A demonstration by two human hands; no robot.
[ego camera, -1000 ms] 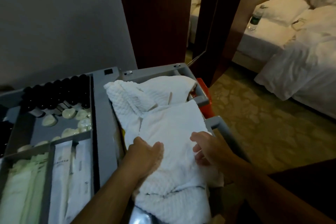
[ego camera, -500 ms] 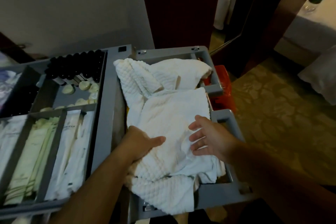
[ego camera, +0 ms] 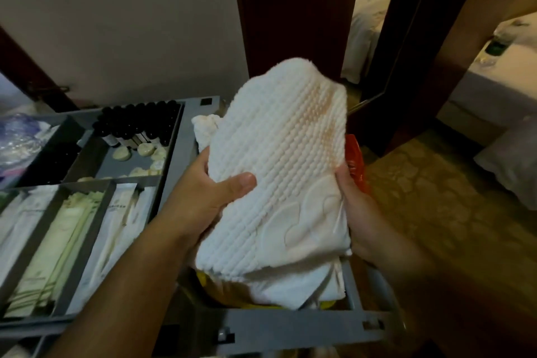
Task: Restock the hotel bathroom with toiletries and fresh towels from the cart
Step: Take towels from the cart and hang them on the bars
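Observation:
A white textured towel (ego camera: 279, 171) is lifted above the right bin of the grey cart (ego camera: 290, 325). My left hand (ego camera: 209, 192) grips its left edge, thumb on top. My right hand (ego camera: 357, 212) clasps its right edge. More white cloth (ego camera: 203, 128) lies behind it in the bin, and yellow items (ego camera: 232, 291) show beneath. The cart's left tray holds black-capped bottles (ego camera: 136, 122), round soaps (ego camera: 145, 151) and white sachets (ego camera: 116, 229).
A pale wall stands behind the cart, with a dark wooden door frame (ego camera: 290, 9) to the right. An orange bag (ego camera: 356, 160) hangs at the cart's right side. Patterned carpet (ego camera: 436, 197) leads to a bed with white bedding (ego camera: 508, 81).
Both hands have closed on the towel and raised it out of the bin; before, they rested flat on the towel pile. The view has tilted down and left.

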